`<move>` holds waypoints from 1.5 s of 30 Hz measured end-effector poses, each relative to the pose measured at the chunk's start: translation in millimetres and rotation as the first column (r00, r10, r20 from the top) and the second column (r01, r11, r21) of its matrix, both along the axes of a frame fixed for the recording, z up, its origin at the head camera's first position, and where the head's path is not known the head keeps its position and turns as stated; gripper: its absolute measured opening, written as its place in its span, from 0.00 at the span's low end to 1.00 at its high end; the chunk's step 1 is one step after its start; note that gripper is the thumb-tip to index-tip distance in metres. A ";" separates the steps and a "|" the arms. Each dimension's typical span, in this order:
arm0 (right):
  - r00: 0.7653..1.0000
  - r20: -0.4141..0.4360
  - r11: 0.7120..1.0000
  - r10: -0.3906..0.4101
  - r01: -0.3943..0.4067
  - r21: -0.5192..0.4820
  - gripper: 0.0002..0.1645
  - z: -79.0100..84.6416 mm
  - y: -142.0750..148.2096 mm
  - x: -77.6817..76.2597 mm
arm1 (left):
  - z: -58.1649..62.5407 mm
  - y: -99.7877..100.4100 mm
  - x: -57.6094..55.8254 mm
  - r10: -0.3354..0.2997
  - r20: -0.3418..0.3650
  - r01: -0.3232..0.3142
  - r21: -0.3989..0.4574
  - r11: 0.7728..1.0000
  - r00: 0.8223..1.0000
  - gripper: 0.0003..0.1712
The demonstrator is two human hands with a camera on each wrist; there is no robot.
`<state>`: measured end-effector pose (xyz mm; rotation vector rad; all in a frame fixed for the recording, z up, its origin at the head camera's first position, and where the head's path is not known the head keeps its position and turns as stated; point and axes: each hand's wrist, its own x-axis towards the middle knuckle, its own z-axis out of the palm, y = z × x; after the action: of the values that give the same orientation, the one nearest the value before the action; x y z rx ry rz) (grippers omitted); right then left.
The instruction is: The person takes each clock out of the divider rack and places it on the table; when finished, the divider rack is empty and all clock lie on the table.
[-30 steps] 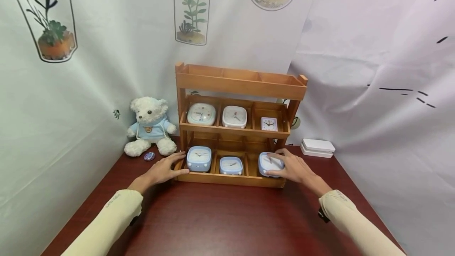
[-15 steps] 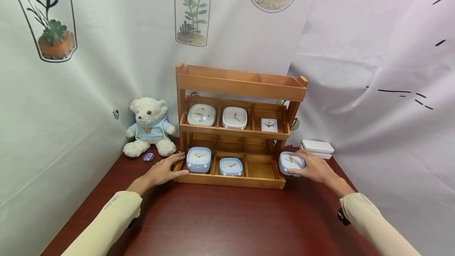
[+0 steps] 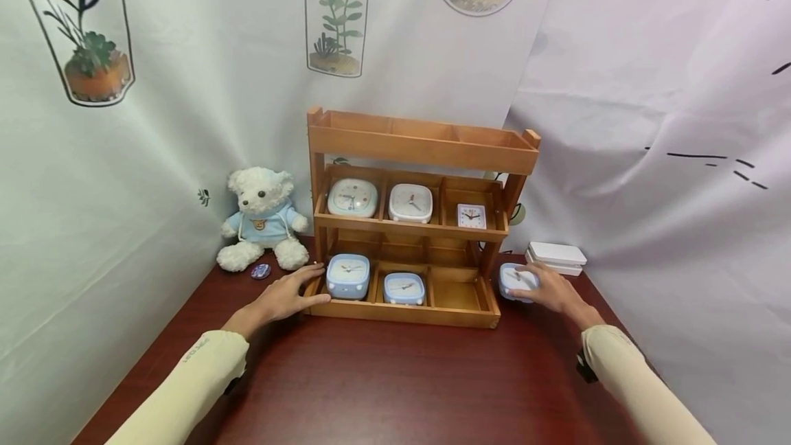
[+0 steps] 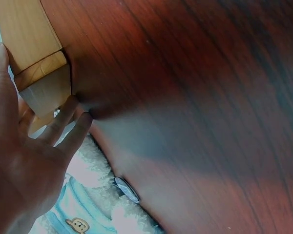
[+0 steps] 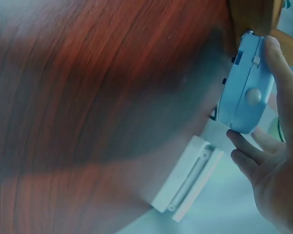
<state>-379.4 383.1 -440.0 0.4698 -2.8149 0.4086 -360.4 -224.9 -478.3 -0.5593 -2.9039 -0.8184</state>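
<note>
A blue alarm clock (image 3: 518,283) is in my right hand (image 3: 551,290), just right of the three-tier wooden shelf (image 3: 426,314). In the right wrist view, thumb and fingers hold the blue clock (image 5: 245,83) by opposite sides, its edge close over the table. My left hand (image 3: 285,295) grips the shelf's lower left end, thumb at the front board and fingers along the side. Beside it, a taller blue clock (image 3: 349,277) fills the bottom left compartment. Another blue clock (image 3: 404,288) lies in the bottom middle one, and the bottom right compartment holds nothing.
On the middle tier are two white clocks (image 3: 352,198) and a small square clock (image 3: 472,216). A white teddy bear (image 3: 262,218) sits left of the shelf, near a small round badge (image 3: 261,271). White boxes (image 3: 556,257) stand behind my right hand.
My right hand has lifted the blue clock out of the bottom right compartment and carried it right, past the shelf's side. The left hand has stayed at the shelf's left end.
</note>
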 end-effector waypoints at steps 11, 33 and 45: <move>0.995 0.077 0.996 0.064 -0.058 -0.069 0.37 -8.4 -3.0 -17.8 | 2.0 6.4 1.7 -0.005 -0.014 0.005 0.003 1.000 1.000 0.51; 0.985 0.051 0.974 0.168 -0.157 -0.162 0.44 -5.4 -9.6 -10.3 | 4.2 -1.3 5.2 0.002 -0.017 -0.003 -0.007 1.000 1.000 0.52; 0.970 -0.048 0.946 0.238 -0.243 -0.216 0.36 2.9 -37.3 18.3 | 1.4 1.6 0.1 -0.005 0.000 0.005 -0.019 1.000 1.000 0.53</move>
<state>-361.1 345.8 -437.1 0.7651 -2.6556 0.7516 -360.3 -223.3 -477.0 -0.5680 -2.9146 -0.7918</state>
